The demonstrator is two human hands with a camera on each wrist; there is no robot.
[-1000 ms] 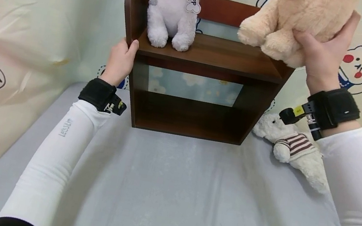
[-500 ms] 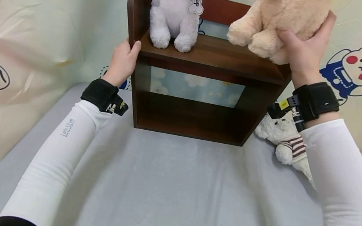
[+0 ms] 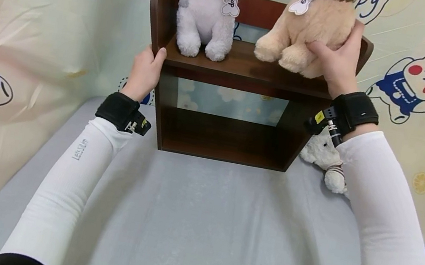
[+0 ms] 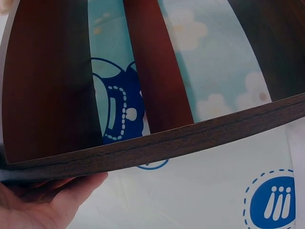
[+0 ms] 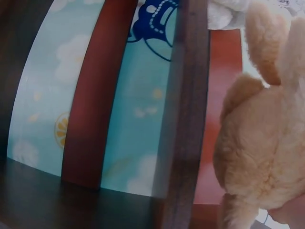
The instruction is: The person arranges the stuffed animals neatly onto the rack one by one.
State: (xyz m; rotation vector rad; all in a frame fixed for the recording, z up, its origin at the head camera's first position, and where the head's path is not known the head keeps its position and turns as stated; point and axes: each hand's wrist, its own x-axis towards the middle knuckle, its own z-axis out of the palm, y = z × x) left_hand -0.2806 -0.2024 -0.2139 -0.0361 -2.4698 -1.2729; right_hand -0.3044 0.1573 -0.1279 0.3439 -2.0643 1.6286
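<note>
A tan plush dog with a bone-shaped "dog" tag leans over the right part of the brown wooden shelf's upper board. My right hand grips its lower body from the right, thumb across the front. In the right wrist view the tan plush dog shows close beside the board's edge, its head out of frame. My left hand holds the shelf's left side panel at upper-board height. In the left wrist view, the left hand is against that panel's outer side.
A grey-and-white plush dog with a bone tag sits on the upper board's left. A white plush in a striped top lies right of the shelf, partly behind my right forearm. Grey cloth covers the table; printed fabric hangs behind.
My right hand has brought the tan plush dog left and down, closer over the upper board's right part. My left hand stays on the side panel.
</note>
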